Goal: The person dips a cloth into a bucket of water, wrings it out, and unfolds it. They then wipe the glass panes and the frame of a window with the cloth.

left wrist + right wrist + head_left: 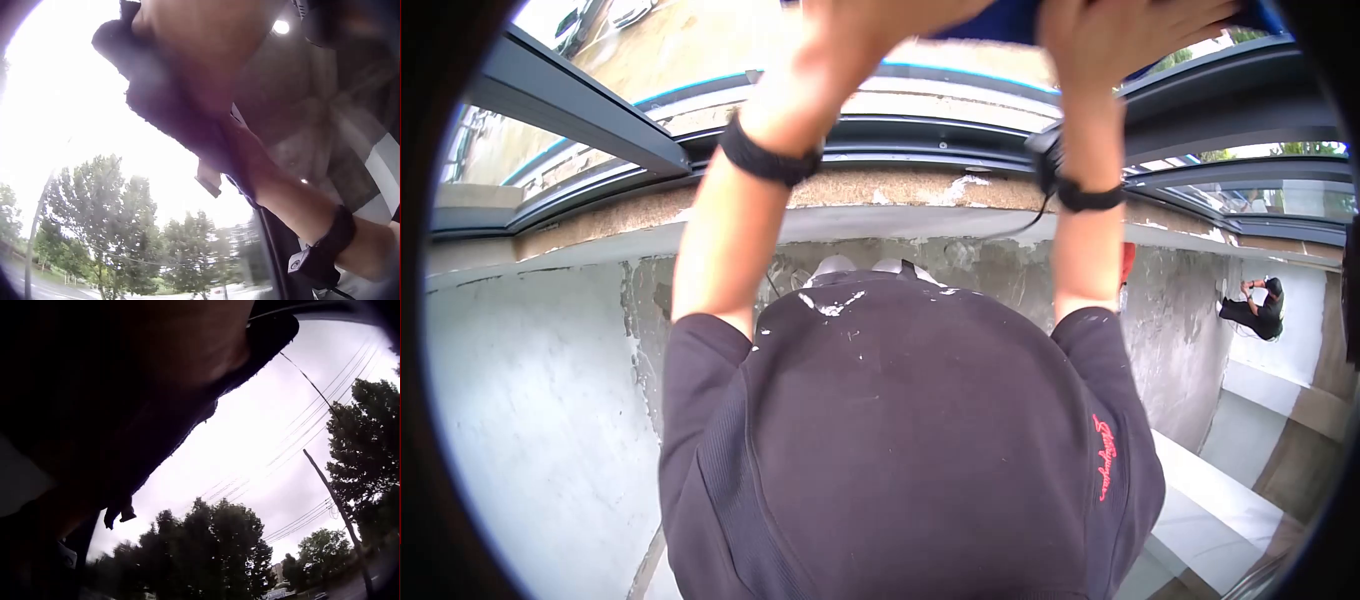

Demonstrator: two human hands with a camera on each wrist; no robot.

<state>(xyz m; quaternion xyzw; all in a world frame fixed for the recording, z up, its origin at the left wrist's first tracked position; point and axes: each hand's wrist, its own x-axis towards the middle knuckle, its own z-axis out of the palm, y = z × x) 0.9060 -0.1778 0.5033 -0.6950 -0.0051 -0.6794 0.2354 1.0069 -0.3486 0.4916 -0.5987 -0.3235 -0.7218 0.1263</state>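
A dark blue cloth spans the gap between both hands at the top of the head view, up at the window. My left hand lies over its left part, its fingers blurred and cut off by the frame edge. On the right, my right hand rests on the cloth with fingers stretched out straight to the right. In the left wrist view the cloth looks dark and fuzzy-edged beneath the hand. Against the bright sky, the right wrist view shows mostly a silhouette of the cloth and hand.
Dark metal window frames flank the arms, above a rough sill. Below it stands a patchy grey plaster wall. Another person in dark clothes is at the far right. Trees and overhead wires show outside.
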